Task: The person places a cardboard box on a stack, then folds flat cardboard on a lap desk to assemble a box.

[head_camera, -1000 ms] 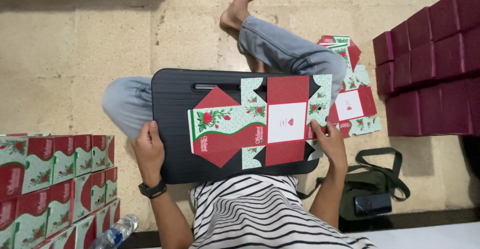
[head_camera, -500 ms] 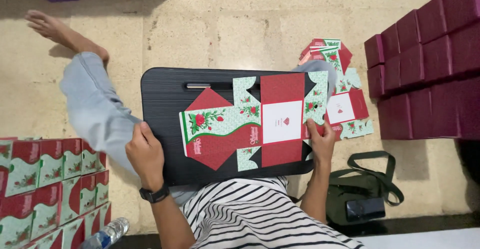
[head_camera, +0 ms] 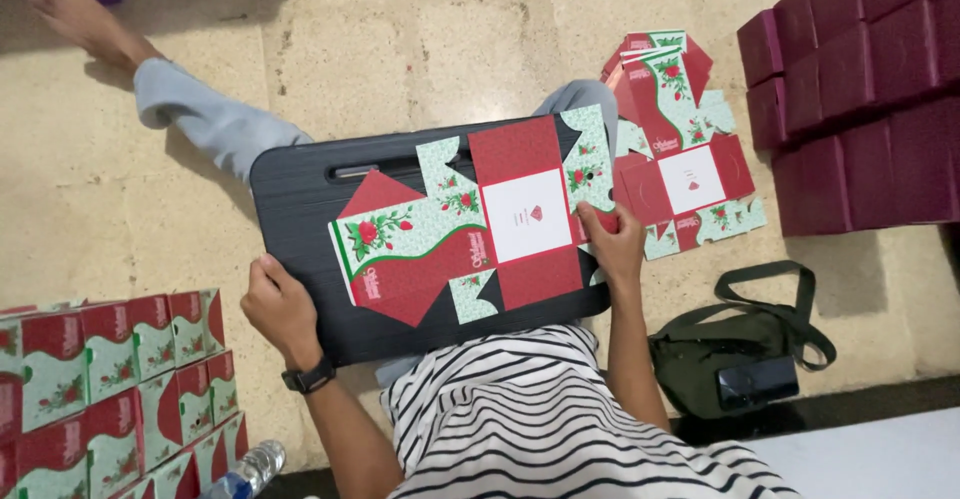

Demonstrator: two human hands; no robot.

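The flat carton blank (head_camera: 480,224) lies at frame centre on the black lap board (head_camera: 300,199), unchanged from half a second earlier. The right hand (head_camera: 612,244) now pinches its right edge flap, having shifted up. The left hand (head_camera: 280,309) remains clamped on the board's lower-left edge. The outstretched leg (head_camera: 200,119) stays upper left.

We see even, soft indoor light — faint shadows on the floor (head_camera: 480,49), no glare — sharp centre, slight stretching at edges.
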